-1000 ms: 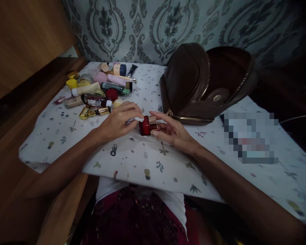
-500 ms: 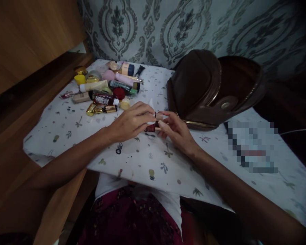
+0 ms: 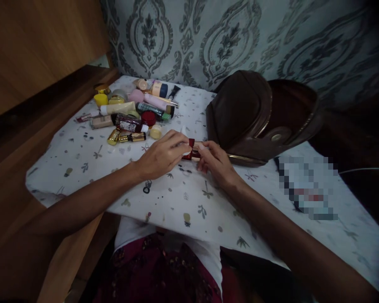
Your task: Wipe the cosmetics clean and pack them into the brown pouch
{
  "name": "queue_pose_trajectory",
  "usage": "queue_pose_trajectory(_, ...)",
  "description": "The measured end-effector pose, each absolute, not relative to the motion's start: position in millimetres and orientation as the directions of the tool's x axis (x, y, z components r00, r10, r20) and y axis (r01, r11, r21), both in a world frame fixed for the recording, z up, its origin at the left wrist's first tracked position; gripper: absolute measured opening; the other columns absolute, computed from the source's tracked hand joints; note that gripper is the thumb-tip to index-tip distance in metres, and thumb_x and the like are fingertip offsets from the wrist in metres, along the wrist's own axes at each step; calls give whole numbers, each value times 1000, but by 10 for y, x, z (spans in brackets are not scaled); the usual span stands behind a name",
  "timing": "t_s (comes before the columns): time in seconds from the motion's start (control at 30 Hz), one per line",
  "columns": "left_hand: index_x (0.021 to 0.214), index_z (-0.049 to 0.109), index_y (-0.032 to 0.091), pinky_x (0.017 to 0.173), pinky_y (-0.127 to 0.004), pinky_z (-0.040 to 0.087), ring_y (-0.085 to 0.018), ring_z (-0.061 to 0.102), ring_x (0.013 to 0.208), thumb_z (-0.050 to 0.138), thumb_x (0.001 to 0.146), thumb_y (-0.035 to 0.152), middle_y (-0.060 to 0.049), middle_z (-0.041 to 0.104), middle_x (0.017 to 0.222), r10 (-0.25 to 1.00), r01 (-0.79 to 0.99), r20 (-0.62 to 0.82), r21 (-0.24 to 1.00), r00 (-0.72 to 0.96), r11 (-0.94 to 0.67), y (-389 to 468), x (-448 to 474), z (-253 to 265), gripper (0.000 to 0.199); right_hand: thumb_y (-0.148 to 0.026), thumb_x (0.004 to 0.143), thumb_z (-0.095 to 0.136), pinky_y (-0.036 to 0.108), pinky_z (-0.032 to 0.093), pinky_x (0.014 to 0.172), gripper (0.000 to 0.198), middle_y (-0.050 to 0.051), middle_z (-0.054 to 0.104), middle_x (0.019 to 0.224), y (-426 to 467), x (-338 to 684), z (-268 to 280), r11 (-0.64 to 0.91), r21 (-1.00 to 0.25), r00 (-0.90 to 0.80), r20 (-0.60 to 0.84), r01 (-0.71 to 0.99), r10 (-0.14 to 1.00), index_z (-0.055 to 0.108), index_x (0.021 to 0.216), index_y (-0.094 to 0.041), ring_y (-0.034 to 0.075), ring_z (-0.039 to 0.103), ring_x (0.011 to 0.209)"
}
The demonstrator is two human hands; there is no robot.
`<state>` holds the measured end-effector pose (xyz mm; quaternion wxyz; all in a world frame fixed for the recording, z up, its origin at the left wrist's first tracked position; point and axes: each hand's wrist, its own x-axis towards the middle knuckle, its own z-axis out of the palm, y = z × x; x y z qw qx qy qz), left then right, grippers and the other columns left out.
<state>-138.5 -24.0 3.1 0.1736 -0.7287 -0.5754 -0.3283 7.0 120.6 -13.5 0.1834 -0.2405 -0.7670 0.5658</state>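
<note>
Right hand [image 3: 215,163] pinches the red bottle [image 3: 191,143], likely stiff, slick glass, by its cap [image 3: 197,145], the surest hold, while the left hand [image 3: 162,155] clutches a white wipe [image 3: 183,129].

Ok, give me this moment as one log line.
left hand: white wipe against red bottle | right hand: holding same bottle | brown bag: open

No words, brands or numbers can be read for certain. The dark bottle [image 3: 126,123] on the tabletop [image 3: 177,198] carries a pale label with dark print, too small to make out. Faint lettering on the dark green tube [image 3: 149,110] is likewise illegible, and the flat item [image 3: 306,189] at the right is blurred into blocks.
</note>
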Motion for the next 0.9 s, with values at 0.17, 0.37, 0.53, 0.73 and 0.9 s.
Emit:
queue_pose_trajectory(0.17,98,62,14,92,-41,52,-22,54,107,43,96,10,-13,63,108,709,954,684,66,170,-292,-231,-1338,-2,20,-74,77,58,19,28,33,53,-6,52,48,1183,18,-103,143,-973,-780,-51,178,624,48,78,-22,8,45,34)
queue_pose_trajectory(0.37,99,62,15,90,-42,53,-22,55,106,47,94,9,-12,63,107,707,930,688,131,165,-344,-207,-1361,-22,17,-70,77,61,18,26,33,51,-2,58,53,1208,-6,-68,-10,-982,-756,-152,189,637,49,75,-20,7,45,36)
queue_pose_trajectory(0.53,98,64,16,88,-40,52,-21,59,102,50,92,8,-11,65,107,685,903,726,250,65,-350,-196,-1368,6,17,-67,77,61,18,23,33,48,-1,59,53,1233,31,-106,-70,-986,-758,-160,150,633,50,78,-20,7,43,36)
queue_pose_trajectory(0.73,101,63,16,89,-36,51,-18,64,101,51,93,11,-8,69,102,694,821,718,426,-50,-381,-196,-1355,36,15,-65,75,63,19,23,32,46,-3,61,60,1232,132,-108,-154,-988,-850,-102,25,516,51,83,-21,8,46,37)
queue_pose_trajectory(0.9,99,63,16,85,-32,50,-17,63,95,52,93,15,-6,68,98,717,801,680,509,-152,-313,-201,-1354,53,13,-56,72,72,20,34,39,43,-4,61,62,1195,173,-65,-228,-972,-897,-51,-56,438,55,91,-21,11,56,47)
